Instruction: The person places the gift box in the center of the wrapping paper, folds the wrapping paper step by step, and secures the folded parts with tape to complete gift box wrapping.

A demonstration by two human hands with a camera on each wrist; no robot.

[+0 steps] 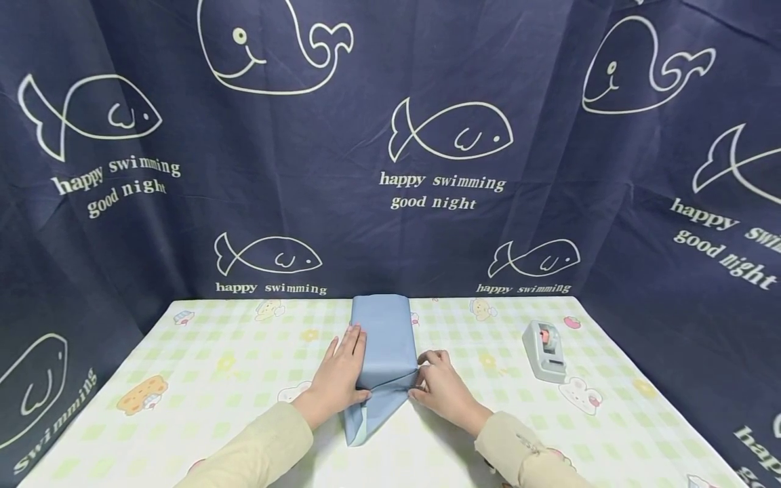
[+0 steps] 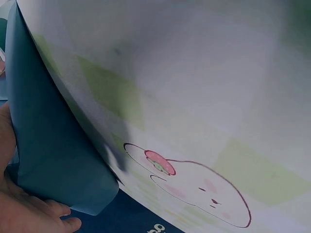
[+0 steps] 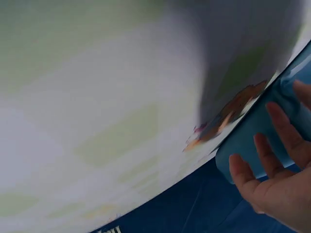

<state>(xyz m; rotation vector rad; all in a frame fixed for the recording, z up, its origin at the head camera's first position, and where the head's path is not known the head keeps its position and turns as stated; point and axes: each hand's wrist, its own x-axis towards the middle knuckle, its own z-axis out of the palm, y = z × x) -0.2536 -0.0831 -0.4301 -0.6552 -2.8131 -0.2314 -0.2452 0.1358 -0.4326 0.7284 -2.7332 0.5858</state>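
A box-shaped parcel in blue wrapping paper [image 1: 386, 339] lies on the table, with a pointed paper flap [image 1: 383, 410] spreading from its near end. My left hand [image 1: 337, 375] rests along the parcel's left edge, fingers straight on top and thumb touching the near end. At the near right corner, my right hand [image 1: 445, 388] pinches the creased paper between thumb and index finger. In the right wrist view, the other fingers of the right hand [image 3: 277, 179] are spread beside the parcel's blue side [image 3: 238, 150]. The left wrist view shows the parcel's left side [image 2: 58, 145].
A pale grey tape dispenser [image 1: 545, 352] with a small pinkish roll stands to the right. The table has a green-checked cartoon cloth [image 1: 201, 366]. A navy curtain [image 1: 378, 257] with white fish prints hangs behind and on both sides.
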